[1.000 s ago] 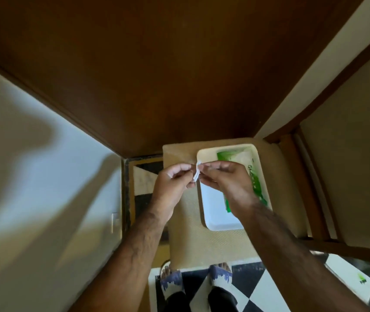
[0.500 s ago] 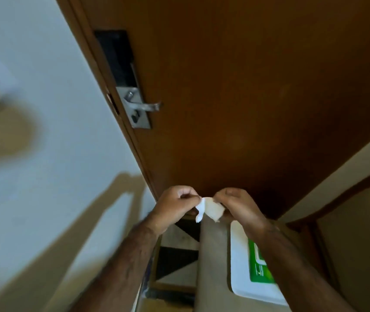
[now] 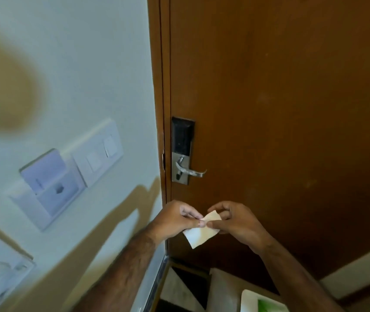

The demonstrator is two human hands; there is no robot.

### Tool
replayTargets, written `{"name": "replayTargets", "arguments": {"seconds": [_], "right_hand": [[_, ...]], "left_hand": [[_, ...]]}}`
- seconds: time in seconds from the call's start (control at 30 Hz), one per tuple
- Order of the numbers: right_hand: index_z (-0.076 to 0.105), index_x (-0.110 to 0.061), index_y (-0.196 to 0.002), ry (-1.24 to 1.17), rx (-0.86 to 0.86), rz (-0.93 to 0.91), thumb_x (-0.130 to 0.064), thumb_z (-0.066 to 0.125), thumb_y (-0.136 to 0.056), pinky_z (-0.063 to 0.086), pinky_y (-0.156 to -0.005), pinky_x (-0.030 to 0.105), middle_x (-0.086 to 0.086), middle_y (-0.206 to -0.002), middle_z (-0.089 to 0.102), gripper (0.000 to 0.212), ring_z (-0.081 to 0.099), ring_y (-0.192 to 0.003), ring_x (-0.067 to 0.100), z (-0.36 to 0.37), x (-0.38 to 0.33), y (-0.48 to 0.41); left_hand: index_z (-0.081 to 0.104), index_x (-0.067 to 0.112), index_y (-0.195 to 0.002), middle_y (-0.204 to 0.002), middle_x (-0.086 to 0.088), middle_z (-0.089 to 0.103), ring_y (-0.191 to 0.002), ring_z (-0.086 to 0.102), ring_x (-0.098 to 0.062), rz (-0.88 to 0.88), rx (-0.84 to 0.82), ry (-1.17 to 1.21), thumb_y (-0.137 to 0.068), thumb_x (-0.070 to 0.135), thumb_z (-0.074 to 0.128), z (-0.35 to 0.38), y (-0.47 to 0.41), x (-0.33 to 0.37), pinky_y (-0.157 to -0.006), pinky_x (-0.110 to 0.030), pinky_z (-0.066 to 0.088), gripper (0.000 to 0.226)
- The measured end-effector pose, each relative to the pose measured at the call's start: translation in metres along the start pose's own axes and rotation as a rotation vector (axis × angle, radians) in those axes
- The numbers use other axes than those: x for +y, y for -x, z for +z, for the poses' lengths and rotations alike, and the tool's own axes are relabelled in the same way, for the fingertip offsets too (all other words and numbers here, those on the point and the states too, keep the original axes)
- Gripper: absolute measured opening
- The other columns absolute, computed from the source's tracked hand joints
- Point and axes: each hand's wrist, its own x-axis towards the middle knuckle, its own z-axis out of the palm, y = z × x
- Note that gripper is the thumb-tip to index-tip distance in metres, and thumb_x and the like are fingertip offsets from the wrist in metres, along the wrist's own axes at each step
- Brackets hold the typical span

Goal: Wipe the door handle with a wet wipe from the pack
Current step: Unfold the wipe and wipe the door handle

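Head view, left hand (image 3: 177, 219) and right hand (image 3: 236, 221) pinching wet wipe (image 3: 199, 235), door handle (image 3: 190, 171) now nearer.

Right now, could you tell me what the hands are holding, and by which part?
Both hands hold a wet wipe by its upper edge: the left hand and right hand pinch it between thumb and fingers, the rest hanging below.

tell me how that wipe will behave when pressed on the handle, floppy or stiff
Probably floppy: the wet wipe hangs creased below both hands' fingers. Likely very light, since a fingertip pinch holds it. It should drape around the slim lever door handle rather than stay flat.
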Motion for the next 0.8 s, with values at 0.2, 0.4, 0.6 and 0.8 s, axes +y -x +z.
{"name": "replayTargets", "arguments": {"seconds": [0.2,0.4,0.6,0.8], "right_hand": [[0.063,-0.031,-0.141,0.378,0.224,-0.161,-0.029,0.075,-0.100,0.053,-0.092,0.019,-0.016,-0.124,0.068,0.042,0.065,-0.119,0.004,-0.033,-0.058,-0.031],[0.057,-0.019,-0.154,1.124,0.570,-0.543,-0.028,0.066,-0.106,0.033,-0.128,0.044,0.007,-0.166,0.048,0.050,0.036,-0.159,0.025,-0.114,-0.123,-0.066],[0.051,-0.018,-0.161,1.540,0.726,-0.809,-0.040,0.064,-0.104,0.019,-0.131,0.057,0.016,-0.177,0.024,0.062,0.018,-0.165,0.036,-0.184,-0.169,-0.102],[0.027,-0.017,-0.172,1.802,0.888,-1.063,-0.056,0.040,-0.111,0.011,-0.132,0.056,0.021,-0.178,0.016,0.074,0.016,-0.165,0.040,-0.220,-0.147,-0.144]], "left_hand": [[0.077,0.020,-0.096,-0.095,0.000,0.081,-0.093,0.078,-0.017,-0.141,0.398,0.078,-0.086,0.021,0.082,-0.027,-0.037,-0.010,-0.077,-0.033,0.064,0.011],[0.071,0.005,-0.098,-0.117,-0.020,0.074,-0.106,0.071,-0.037,-0.252,0.870,0.266,-0.092,0.011,0.077,-0.039,-0.086,-0.005,-0.092,-0.048,0.062,0.010],[0.076,0.001,-0.095,-0.091,-0.006,0.074,-0.095,0.076,-0.032,-0.116,0.956,0.183,-0.090,0.001,0.076,0.001,-0.118,0.021,-0.065,-0.014,0.053,0.005],[0.069,-0.006,-0.119,-0.130,-0.024,0.067,-0.118,0.068,-0.033,0.078,1.148,0.246,-0.091,-0.008,0.071,0.050,-0.138,0.011,-0.093,-0.041,0.061,0.028]]}}
